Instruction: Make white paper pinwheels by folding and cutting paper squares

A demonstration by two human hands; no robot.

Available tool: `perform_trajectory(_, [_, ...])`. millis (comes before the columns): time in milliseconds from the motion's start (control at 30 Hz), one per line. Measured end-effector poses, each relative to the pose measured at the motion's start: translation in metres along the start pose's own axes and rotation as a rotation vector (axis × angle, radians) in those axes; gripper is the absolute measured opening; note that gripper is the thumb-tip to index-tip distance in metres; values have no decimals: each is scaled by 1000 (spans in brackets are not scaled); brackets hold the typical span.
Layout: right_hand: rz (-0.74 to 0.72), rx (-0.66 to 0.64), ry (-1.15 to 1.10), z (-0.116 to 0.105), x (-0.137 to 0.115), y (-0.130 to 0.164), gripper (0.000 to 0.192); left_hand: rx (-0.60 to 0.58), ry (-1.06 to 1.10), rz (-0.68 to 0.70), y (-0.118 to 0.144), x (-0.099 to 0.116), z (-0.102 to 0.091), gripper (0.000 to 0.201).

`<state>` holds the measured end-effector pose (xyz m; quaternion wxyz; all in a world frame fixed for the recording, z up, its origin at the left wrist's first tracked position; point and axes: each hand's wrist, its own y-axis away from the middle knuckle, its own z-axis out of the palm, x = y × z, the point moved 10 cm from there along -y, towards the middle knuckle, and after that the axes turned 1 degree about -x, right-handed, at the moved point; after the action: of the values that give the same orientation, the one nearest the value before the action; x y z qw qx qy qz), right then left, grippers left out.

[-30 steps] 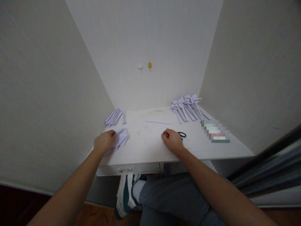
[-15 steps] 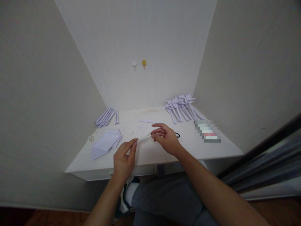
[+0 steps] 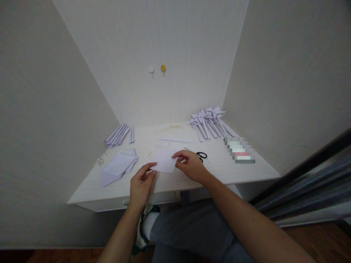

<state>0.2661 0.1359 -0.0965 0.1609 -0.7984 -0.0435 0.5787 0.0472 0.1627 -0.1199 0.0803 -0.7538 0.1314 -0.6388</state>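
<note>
A white sheet of paper is held between my two hands, its flat face turned up toward me. My left hand pinches its lower left corner between thumb and fingers. At the right edge my right hand grips the sheet the same way. Just beyond the paper lies a thin rolled paper stick. Black-handled scissors rest beside my right hand, partly hidden by it. Left of my left hand is a loose stack of white paper sheets.
Several paper pinwheels lie in a pile at the back right. Rolled paper sticks are bunched at the back left. A blurred-out phone-like object sits at the right. Walls enclose the white desk on three sides.
The paper was seen almost edge-on between my hands; now its face is tilted toward me. My right hand has moved slightly down, and more of the scissors shows.
</note>
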Motion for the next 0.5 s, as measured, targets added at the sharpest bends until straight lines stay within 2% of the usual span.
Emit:
perform_trajectory(200, [-5,11,13,-2,-2,0,13,-114,334,-92,-6,-5,12,35])
perform_trajectory(300, [-33,10,21,-4,-7,0,11,-121,481,-211,-14,-10,21,39])
perform_trajectory(367, [-52,-4,29,-4,-10,0,10,-88,473,-304,-22,-16,25,40])
perform_trajectory(433, [-72,-25,38,-5,-15,-1,10,-55,423,-340,-35,-16,27,41])
perform_trajectory(500, [-101,-51,49,-6,-21,-5,9,-76,366,-354,-51,-11,32,42])
